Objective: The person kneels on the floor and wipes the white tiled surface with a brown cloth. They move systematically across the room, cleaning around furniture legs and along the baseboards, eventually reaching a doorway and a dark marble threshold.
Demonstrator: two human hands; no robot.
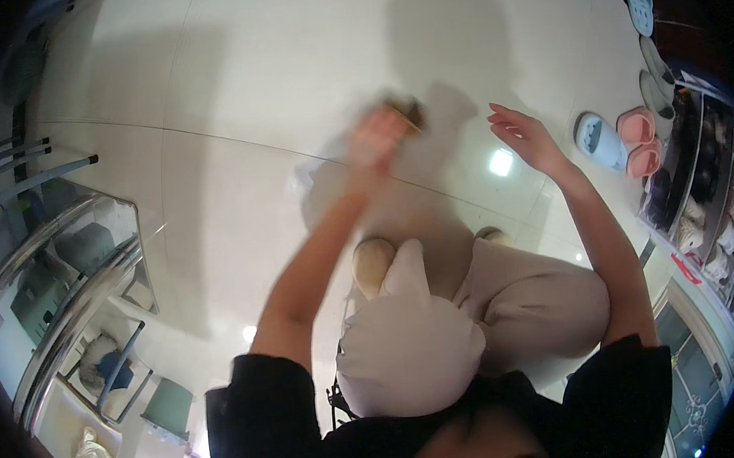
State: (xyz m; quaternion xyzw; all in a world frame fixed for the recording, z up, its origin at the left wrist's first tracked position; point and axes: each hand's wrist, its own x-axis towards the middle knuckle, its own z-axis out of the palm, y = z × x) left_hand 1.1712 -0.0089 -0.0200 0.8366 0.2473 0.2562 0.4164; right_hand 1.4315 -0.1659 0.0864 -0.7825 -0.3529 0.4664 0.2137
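My left hand (376, 137), blurred by motion, is low over the pale tiled floor (254, 77). Its fingers are closed around a small brown object (407, 112), perhaps a brush; the blur hides its exact kind. To the right, my right hand (523, 136) hangs above the floor with nothing in it, fingers partly spread. Below the hands are my bent knees in light trousers (411, 353). A tan shoe (374, 263) shows beyond the left knee, and the other is mostly covered by the trouser leg.
Blue slippers (598, 139) and pink slippers (640, 139) lie at the right, beside a shoe rack (698, 167). More footwear lines the upper right edge. Shiny metal tubing (85, 300) and a grey-green stool (169, 405) stand at the left. Shadows cross the glossy floor.
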